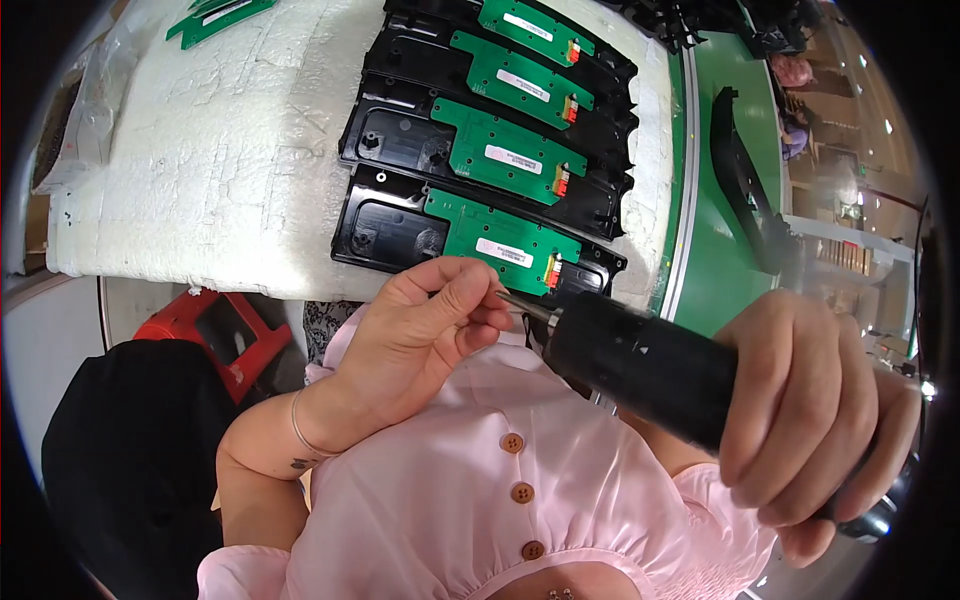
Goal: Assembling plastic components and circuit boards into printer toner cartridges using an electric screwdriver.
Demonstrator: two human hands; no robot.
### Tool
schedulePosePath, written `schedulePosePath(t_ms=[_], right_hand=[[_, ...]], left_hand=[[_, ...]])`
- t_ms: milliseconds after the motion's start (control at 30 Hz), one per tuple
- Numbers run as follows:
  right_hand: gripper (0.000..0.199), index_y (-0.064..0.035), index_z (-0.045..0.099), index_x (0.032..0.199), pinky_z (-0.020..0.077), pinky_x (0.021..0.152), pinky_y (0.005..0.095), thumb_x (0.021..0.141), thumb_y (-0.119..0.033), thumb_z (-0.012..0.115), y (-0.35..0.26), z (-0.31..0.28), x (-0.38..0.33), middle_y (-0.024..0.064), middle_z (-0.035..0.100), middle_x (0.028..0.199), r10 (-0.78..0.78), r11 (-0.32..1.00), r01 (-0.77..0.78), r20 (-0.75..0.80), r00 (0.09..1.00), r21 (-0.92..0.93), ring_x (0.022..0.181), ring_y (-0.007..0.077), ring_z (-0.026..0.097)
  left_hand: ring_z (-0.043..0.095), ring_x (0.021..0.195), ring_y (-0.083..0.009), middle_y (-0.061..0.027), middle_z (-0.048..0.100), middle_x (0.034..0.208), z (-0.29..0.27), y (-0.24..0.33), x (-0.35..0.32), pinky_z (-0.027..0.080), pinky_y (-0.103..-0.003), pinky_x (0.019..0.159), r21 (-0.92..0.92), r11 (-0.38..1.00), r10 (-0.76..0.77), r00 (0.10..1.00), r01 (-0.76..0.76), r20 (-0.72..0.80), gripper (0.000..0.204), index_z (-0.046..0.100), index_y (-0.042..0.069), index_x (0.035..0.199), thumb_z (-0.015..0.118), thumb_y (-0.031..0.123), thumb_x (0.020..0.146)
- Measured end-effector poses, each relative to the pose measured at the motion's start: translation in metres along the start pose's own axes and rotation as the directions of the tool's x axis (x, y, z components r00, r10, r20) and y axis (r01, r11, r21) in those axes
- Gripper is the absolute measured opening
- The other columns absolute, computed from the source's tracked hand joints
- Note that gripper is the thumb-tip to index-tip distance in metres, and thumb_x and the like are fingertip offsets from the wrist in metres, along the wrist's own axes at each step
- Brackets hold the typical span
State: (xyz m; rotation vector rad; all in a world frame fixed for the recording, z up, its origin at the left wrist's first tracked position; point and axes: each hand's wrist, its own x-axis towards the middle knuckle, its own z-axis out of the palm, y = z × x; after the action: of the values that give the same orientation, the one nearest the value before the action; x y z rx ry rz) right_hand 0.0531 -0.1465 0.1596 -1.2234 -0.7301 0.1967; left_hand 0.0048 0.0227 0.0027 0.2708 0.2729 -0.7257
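Observation:
My right hand (pixel 815 400) is wrapped round a black electric screwdriver (pixel 640 360), held almost level with its tip toward the left. The slim metal bit (pixel 528 305) reaches the fingertips of my left hand (pixel 425 320). Thumb and fingers of that hand are pinched together beside the bit's end; anything between them is too small to make out. Just beyond my left hand lies the nearest black plastic housing (pixel 385 225), carrying a green circuit board (pixel 465 220) with a white label and a red-and-yellow connector (pixel 553 272). Several similar housings with boards are lined up behind it.
White foam sheeting (pixel 220 170) covers the work surface. Loose green boards (pixel 222 20) lie at its far left, near a clear plastic bag (pixel 100 95). A green surface (pixel 705 240) runs along the right, bearing a curved black part (pixel 738 170). Below left stands a red object (pixel 255 370).

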Motion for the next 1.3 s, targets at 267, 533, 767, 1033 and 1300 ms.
schedulePosePath(t_ms=[267, 533, 767, 1033, 1300], right_hand=[[0.027, -0.0104, 0.049, 0.075, 0.0468, 0.045, 0.0175, 0.066, -0.005, 0.073, 0.035, 0.008, -0.001, -0.0007, 0.056, 0.053, -0.295, 0.938, 0.292, -0.009, 0.955, 0.187, 0.043, 0.0072, 0.054], [0.032, -0.0102, 0.044, 0.103, 0.0341, 0.053, 0.0268, 0.079, -0.027, 0.057, 0.049, -0.001, 0.025, -0.0032, 0.048, 0.066, 0.108, 0.969, -0.103, 0.008, 0.994, -0.223, 0.053, 0.0103, 0.041], [0.031, -0.0059, 0.043, 0.103, 0.0361, 0.056, 0.0282, 0.075, -0.018, 0.049, 0.081, -0.014, 0.039, 0.0006, 0.046, 0.062, -0.044, 0.994, 0.066, 0.235, 0.971, -0.088, 0.052, 0.0118, 0.041], [0.024, -0.0084, 0.042, 0.093, 0.0365, 0.055, 0.0281, 0.074, -0.019, 0.052, 0.071, 0.018, 0.042, 0.0009, 0.046, 0.061, 0.160, 0.966, -0.168, -0.055, 0.986, -0.196, 0.052, 0.0117, 0.041], [0.024, -0.0073, 0.041, 0.092, 0.0338, 0.053, 0.0273, 0.073, -0.017, 0.051, 0.074, 0.007, 0.036, 0.0011, 0.046, 0.062, 0.128, 0.944, -0.154, -0.105, 0.986, -0.293, 0.052, 0.0116, 0.039]], left_hand=[[0.059, 0.085, -0.0133, -0.0053, 0.061, 0.091, -0.003, -0.003, 0.003, 0.048, -0.025, 0.077, -0.096, 0.995, -0.003, 0.992, 0.015, 0.125, 0.022, 0.056, 0.003, 0.101, 0.054, 0.020, 0.088], [0.052, 0.107, -0.0196, -0.0148, 0.052, 0.117, 0.014, -0.009, 0.012, 0.041, -0.028, 0.093, 0.040, 0.991, -0.135, 0.984, 0.131, 0.114, 0.043, 0.041, -0.007, 0.120, 0.056, 0.015, 0.086], [0.051, 0.108, -0.0220, -0.0160, 0.052, 0.115, 0.012, -0.014, 0.019, 0.037, -0.032, 0.098, 0.158, 0.985, 0.042, 0.985, -0.069, 0.169, 0.037, 0.047, -0.003, 0.114, 0.057, 0.018, 0.086], [0.050, 0.109, -0.0226, -0.0164, 0.053, 0.115, 0.017, -0.014, 0.022, 0.037, -0.032, 0.098, -0.142, 0.982, -0.124, 0.992, 0.128, 0.035, 0.033, 0.051, -0.002, 0.110, 0.057, 0.019, 0.085], [0.052, 0.106, -0.0221, -0.0155, 0.054, 0.111, 0.013, -0.015, 0.021, 0.039, -0.031, 0.095, -0.126, 0.987, -0.099, 0.994, 0.104, 0.046, 0.029, 0.052, -0.003, 0.107, 0.056, 0.017, 0.086]])
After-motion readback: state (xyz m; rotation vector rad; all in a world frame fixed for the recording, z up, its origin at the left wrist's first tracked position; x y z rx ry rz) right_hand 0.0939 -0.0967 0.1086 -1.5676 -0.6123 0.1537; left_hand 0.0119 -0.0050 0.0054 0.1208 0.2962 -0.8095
